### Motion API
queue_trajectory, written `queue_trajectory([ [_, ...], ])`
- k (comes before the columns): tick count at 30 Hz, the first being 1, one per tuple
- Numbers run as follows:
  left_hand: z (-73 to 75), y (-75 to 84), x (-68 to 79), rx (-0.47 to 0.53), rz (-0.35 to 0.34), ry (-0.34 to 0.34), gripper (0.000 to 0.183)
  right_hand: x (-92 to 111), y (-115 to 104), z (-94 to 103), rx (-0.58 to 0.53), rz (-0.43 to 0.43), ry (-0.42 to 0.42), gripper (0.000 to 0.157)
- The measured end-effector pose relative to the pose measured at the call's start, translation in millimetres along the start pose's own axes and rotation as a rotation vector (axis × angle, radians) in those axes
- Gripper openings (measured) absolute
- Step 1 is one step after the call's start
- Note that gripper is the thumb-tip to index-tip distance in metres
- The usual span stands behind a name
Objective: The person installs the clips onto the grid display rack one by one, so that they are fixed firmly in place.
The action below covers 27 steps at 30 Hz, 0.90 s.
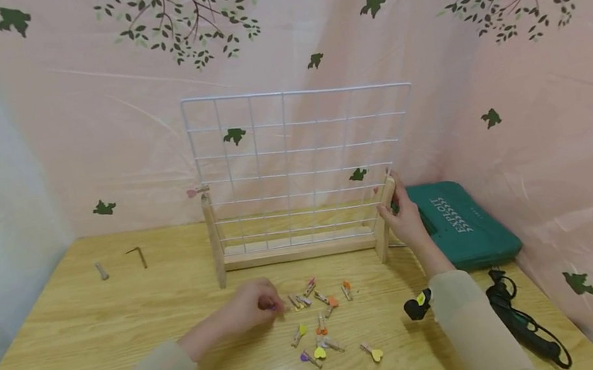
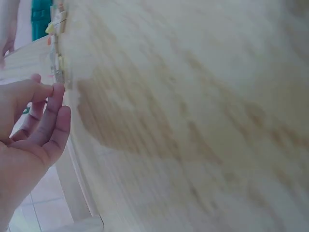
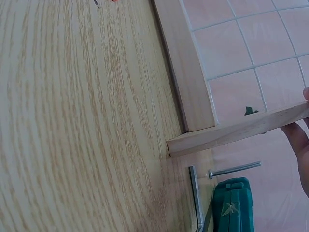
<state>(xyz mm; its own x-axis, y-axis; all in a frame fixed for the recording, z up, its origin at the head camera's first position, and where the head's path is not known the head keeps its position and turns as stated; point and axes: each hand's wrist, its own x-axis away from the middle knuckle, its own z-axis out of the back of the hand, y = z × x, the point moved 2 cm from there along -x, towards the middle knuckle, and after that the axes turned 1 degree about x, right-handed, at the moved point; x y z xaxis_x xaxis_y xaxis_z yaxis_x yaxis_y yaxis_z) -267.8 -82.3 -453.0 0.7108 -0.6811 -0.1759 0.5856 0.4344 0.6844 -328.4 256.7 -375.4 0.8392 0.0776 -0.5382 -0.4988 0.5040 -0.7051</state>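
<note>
A white wire grid stands upright in a wooden stand. My right hand grips the stand's right upright, fingers behind it and thumb at the front. My left hand is low over the table, at the left edge of a group of small wooden clothespins with coloured hearts. Between thumb and forefinger, the left hand pinches a small clothespin, mostly hidden, with a bit of purple showing. A clothespin with a pink heart sits at the top of the left upright.
Behind the right hand lies a green case, with a black corded tool in front of it. A bolt and a hex key lie on the left. Another hex key and bolt are beside the right upright.
</note>
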Motion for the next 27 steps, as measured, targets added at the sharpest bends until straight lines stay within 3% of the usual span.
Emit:
queue_trajectory([
  [4, 8.2, -0.5, 3.7, 0.025, 0.024, 0.082, 0.006, -1, 0, -1.2, -0.012, 0.002, -0.004, 0.071],
  [11, 23.2, 1.1, 12.3, 0.100, 0.121, 0.170, 0.016, 0, 0, -3.9, -0.013, 0.008, -0.018, 0.072],
  [15, 37.4, 9.4, 14.6, 0.105, 0.096, 0.233, 0.013, -1, 0, -3.9, -0.009, 0.011, -0.015, 0.071],
  [19, 58.2, 20.3, 16.2, 0.140, 0.080, 0.312, 0.017, -2, -1, -2.9, -0.010, 0.018, 0.002, 0.070],
  [23, 84.2, 30.9, 18.2, 0.215, 0.108, 0.382, 0.016, -2, -2, -2.2, -0.032, 0.006, 0.008, 0.069],
  [27, 111.9, 40.4, 19.3, 0.204, 0.099, 0.487, 0.013, -2, -1, -1.5, -0.030, -0.006, 0.011, 0.069],
])
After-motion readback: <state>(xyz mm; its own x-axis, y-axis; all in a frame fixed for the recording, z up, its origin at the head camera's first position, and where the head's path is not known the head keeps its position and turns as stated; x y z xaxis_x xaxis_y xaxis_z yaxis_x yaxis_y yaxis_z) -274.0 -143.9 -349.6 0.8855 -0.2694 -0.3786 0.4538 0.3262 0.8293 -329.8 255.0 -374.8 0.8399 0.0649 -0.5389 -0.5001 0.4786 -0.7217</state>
